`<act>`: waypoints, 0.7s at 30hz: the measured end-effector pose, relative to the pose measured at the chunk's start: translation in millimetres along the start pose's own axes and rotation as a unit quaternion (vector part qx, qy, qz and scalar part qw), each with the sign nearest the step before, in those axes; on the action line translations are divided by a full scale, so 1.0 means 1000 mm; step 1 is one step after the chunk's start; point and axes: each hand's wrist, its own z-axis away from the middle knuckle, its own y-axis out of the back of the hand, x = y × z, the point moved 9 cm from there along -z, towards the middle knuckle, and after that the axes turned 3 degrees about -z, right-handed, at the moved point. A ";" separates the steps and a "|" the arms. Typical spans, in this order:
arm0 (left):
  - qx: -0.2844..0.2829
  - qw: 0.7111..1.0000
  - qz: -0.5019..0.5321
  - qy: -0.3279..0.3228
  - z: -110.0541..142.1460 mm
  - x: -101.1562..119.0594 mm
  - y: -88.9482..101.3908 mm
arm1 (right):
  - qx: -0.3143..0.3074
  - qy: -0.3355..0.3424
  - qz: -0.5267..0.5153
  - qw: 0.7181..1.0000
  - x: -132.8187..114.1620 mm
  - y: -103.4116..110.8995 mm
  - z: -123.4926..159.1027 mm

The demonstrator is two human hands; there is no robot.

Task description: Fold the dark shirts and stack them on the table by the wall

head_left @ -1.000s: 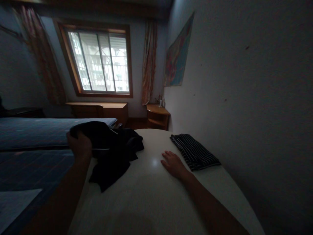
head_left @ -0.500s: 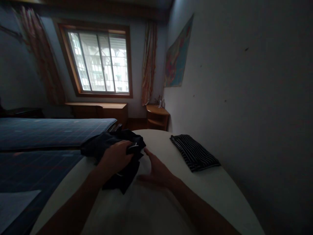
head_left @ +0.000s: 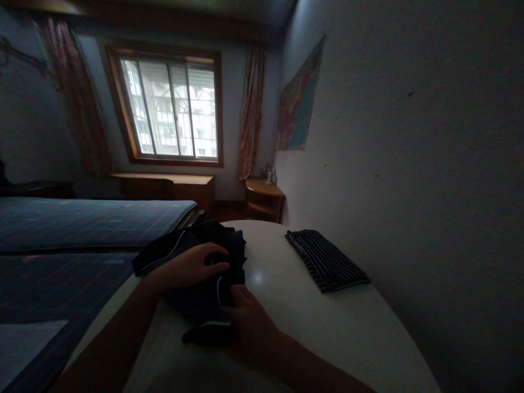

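Observation:
A dark navy garment [head_left: 196, 305] with white piping lies crumpled on the pale round table [head_left: 286, 349]. My left hand [head_left: 196, 267] rests on top of it, thumb and fingers apart with dark cloth showing between them. At the garment's near right edge, my right hand [head_left: 254, 322] has its fingers closed on the cloth; part of that grip is lost in shadow. To the right lies a folded black cloth with white stripes [head_left: 325, 259], apart from both hands.
Left of the table is a bed with a blue checked mattress [head_left: 82, 224]. A wooden desk [head_left: 184, 188] stands under the window [head_left: 172, 109], and a small corner shelf [head_left: 264, 191] is beyond the table. A wall [head_left: 409, 218] runs along the right.
My right hand has moved toward me and onto the garment's near edge. My left hand has loosened its fingers on the cloth. The garment is spread differently, with more white piping showing.

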 end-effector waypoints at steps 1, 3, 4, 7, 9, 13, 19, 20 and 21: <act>0.062 0.996 -0.059 0.032 -0.007 -0.015 0.005 | -0.012 0.023 0.044 0.999 -0.008 0.000 0.005; 0.080 0.976 -0.158 0.123 -0.017 -0.047 -0.004 | -0.036 0.074 0.118 0.990 -0.021 -0.005 0.018; 0.059 0.966 -0.194 0.158 -0.021 -0.060 -0.014 | -0.045 0.102 0.146 0.983 -0.026 -0.010 0.025; -0.010 0.940 -0.279 0.194 -0.031 -0.082 -0.039 | -0.051 0.173 0.202 0.963 -0.031 -0.032 0.045; -0.038 0.930 -0.309 0.193 -0.035 -0.087 -0.046 | -0.061 0.215 0.210 0.952 -0.033 -0.050 0.056; -0.072 0.931 -0.301 0.193 -0.042 -0.097 -0.048 | -0.106 0.241 0.144 0.954 -0.030 -0.068 0.074; -0.055 0.947 -0.275 0.158 -0.050 -0.108 -0.048 | -0.151 0.175 -0.038 0.972 -0.013 -0.027 0.104; -0.046 0.950 -0.270 0.149 -0.051 -0.109 -0.047 | -0.143 0.154 -0.063 0.976 -0.008 -0.015 0.110; -0.036 0.953 -0.266 0.141 -0.052 -0.109 -0.047 | -0.126 0.134 -0.087 0.979 -0.003 -0.003 0.116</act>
